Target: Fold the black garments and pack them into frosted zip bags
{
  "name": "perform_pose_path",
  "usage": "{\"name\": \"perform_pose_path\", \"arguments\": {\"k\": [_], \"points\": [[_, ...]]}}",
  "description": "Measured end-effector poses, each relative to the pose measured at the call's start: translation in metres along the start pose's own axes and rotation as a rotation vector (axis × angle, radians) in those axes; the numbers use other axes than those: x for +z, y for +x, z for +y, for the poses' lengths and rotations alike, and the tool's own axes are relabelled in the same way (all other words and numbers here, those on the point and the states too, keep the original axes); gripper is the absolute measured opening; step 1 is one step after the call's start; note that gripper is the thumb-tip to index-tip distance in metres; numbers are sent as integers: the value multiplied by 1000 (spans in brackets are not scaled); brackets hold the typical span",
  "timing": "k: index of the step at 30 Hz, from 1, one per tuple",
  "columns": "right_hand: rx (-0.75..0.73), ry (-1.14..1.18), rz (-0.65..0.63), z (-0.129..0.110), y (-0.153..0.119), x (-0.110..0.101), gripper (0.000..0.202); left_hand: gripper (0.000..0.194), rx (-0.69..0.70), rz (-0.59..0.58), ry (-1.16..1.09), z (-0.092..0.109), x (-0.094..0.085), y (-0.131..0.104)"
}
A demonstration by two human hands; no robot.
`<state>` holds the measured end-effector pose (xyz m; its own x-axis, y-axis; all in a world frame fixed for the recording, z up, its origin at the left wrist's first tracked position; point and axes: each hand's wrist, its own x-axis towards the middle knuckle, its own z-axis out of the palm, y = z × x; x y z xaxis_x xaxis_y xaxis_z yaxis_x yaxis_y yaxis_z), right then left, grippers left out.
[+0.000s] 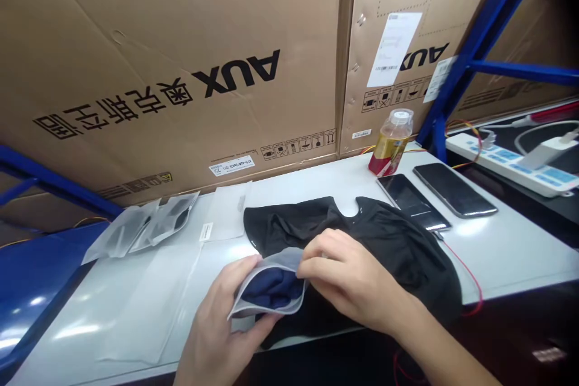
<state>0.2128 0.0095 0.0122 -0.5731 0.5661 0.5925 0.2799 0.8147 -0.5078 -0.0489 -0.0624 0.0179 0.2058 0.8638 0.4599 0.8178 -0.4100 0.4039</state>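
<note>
A frosted plastic bag (271, 260) with its mouth open toward me holds folded dark blue cloth (274, 287). My left hand (226, 307) grips the bag's left side, thumb below the mouth and fingers above. The fingers of my right hand (346, 274) pinch the bag's right edge. Under and behind both hands a black garment (398, 241) lies spread on the white table (208, 277). Flat frosted bags (149, 307) lie to the left, and two bags with something dark inside (167, 220) rest at the back left.
Two phones (414, 202) lie at the right, one with a red cable. Behind them stands a bottle (391, 143). A power strip (511, 163) is at the far right. Large cardboard boxes (181, 30) and blue metal frame bars (479, 30) border the table's back.
</note>
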Motion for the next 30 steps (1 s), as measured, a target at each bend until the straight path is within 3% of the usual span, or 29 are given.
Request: {"name": "perform_pose_path", "arguments": {"k": [4,11,15,20,24,30], "points": [[-69,-137,-76,-2,0,-7,37,59,78,43,-23,-1,0,-1],[13,-376,-13,-6,1,-2,39,61,77,67,-79,-4,9,-1],[74,-166,-51,-4,-1,-4,34,62,32,77,-67,-5,9,-2],[240,242,94,2,-3,-15,9,43,42,102,-73,-1,3,0],[235,242,72,15,-5,-16,18,27,59,220,-104,6,2,6],[252,193,82,33,-10,-16,9,23,-78,318,-176,5,-1,8]]}}
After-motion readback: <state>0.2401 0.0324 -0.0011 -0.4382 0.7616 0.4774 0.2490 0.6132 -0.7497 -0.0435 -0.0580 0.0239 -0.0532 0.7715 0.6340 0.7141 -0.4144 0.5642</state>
